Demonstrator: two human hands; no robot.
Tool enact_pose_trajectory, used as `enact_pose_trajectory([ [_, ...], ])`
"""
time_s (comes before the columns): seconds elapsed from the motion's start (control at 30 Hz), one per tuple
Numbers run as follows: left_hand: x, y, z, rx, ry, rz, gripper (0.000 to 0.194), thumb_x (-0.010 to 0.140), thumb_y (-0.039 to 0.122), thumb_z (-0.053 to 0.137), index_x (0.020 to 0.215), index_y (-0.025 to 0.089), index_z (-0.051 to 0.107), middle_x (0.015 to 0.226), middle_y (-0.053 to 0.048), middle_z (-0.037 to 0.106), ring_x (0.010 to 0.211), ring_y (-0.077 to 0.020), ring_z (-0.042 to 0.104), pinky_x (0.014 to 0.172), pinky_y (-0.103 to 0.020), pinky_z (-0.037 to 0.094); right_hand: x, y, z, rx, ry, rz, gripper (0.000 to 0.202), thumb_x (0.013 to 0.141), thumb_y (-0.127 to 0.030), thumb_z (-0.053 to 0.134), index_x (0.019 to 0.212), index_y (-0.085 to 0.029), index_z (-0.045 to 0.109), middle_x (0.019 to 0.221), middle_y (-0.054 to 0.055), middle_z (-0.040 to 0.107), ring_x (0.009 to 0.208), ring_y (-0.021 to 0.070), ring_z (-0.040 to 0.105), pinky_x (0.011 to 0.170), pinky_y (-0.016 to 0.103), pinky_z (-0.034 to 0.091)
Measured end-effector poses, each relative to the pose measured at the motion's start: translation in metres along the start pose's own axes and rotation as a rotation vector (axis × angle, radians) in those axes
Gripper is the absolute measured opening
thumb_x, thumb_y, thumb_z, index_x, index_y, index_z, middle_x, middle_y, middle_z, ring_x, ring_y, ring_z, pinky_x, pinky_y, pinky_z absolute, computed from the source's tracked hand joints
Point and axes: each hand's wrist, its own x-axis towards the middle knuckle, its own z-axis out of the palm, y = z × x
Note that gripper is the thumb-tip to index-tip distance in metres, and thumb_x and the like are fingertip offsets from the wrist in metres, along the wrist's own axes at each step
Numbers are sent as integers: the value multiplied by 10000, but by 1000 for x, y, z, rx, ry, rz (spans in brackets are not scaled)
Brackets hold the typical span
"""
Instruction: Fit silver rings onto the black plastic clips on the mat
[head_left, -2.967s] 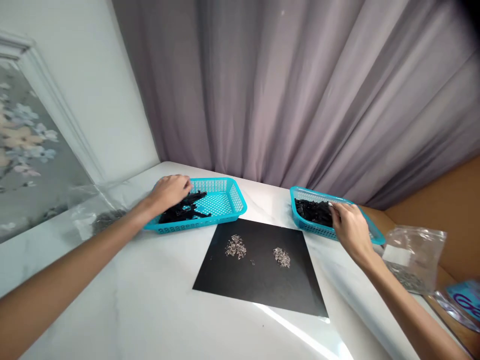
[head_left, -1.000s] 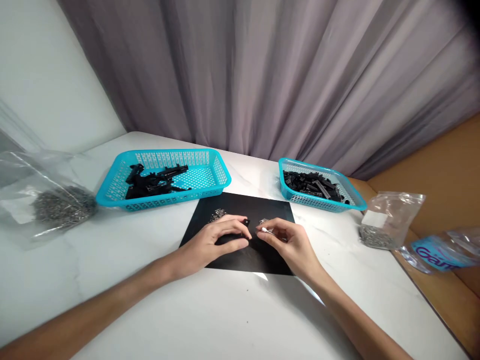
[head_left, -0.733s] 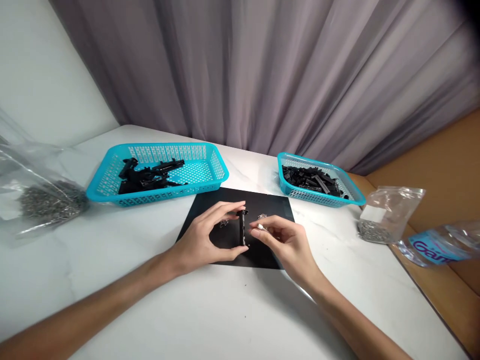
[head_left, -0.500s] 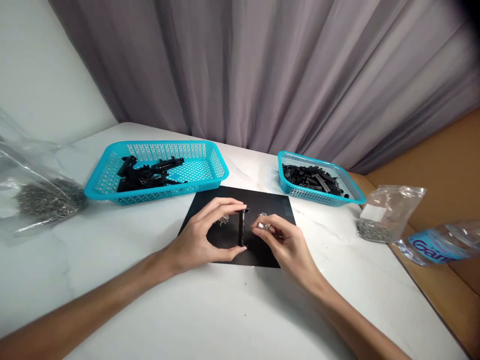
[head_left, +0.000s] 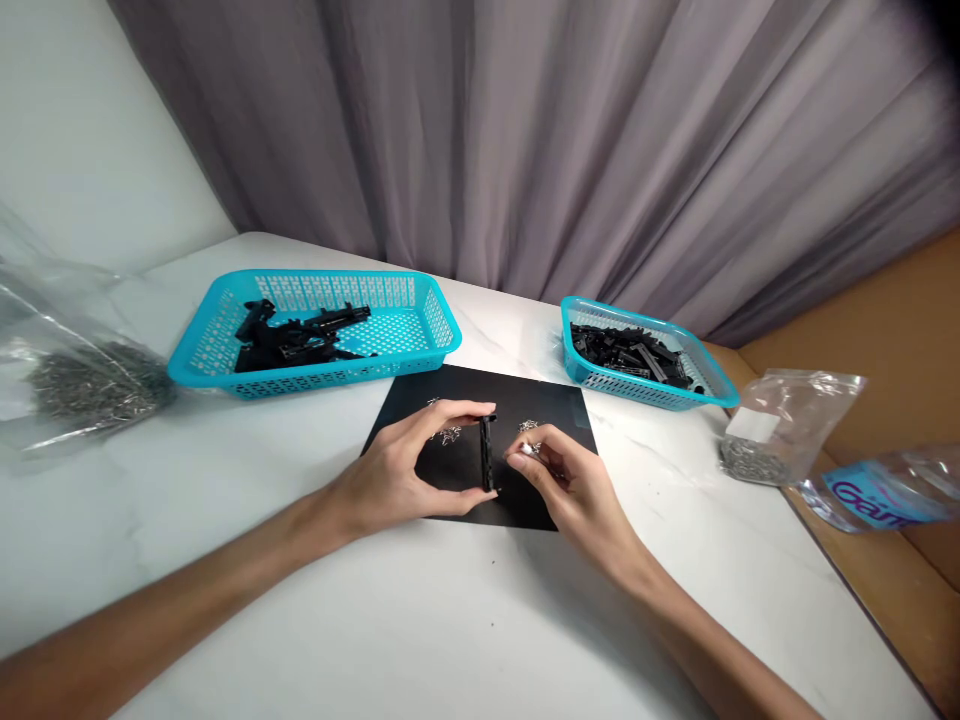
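Note:
My left hand [head_left: 401, 465] holds a narrow black part [head_left: 487, 453] upright by its two ends, between thumb and fingers. Just right of it, my right hand [head_left: 574, 475] is closed in a pinch, with a small white thing [head_left: 526, 449] at the fingertips; whatever else it grips is too small to name. Both hands are over a black mat [head_left: 517, 510]. On the mat lie two small piles of metal pieces, one pile [head_left: 450, 435] behind the left fingers and another pile [head_left: 528, 427] behind the right fingers.
A blue basket [head_left: 345, 378] with black parts stands at the back left, a second blue basket [head_left: 637, 388] with black parts at the back right. Bags of small metal pieces lie far left [head_left: 97, 385] and right [head_left: 757, 460], near a bottle [head_left: 877, 492].
The black part has turned slightly in my left hand, showing a different face. My right hand has stayed almost in place. The whole view has shifted a little.

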Motion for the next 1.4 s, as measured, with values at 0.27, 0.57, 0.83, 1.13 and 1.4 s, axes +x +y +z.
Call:
enact_pose_trajectory([
  [0.27,-1,0,0,65,38,33,660,774,282,826,1367,214,546,1280,-97,690,1069,-232,713,978,-374,610,0,-11,1,89,-85,-35,183,945,-379,679,883,-222,749,914,45,659,791,174,565,627,283,426],
  [0.57,-2,0,-1,104,21,49,634,794,314,814,1359,204,547,1254,-93,711,1035,-231,720,956,-374,612,5,-10,-7,132,-222,-13,158,930,-368,712,896,-233,785,917,41,685,856,184,624,709,304,503],
  [0.83,-1,0,0,133,7,100,624,811,277,796,1378,218,540,1274,-87,710,1143,-260,698,1051,-401,568,10,-12,-16,74,-306,-55,167,924,-371,724,861,-227,779,912,29,715,846,175,643,711,301,478],
  [1.13,0,-1,1,226,13,327,626,821,176,753,1399,131,517,1239,-161,730,1139,-298,720,1023,-454,602,10,2,-6,220,-280,128,342,752,-512,850,780,-181,770,813,44,710,675,148,572,607,294,432],
  [1.4,-1,-3,0,160,19,114,634,746,289,825,1322,186,580,1179,-88,734,982,-227,744,913,-345,636,12,-8,-21,202,-359,59,239,891,-428,754,921,-194,793,955,56,738,821,171,642,711,294,487],
])
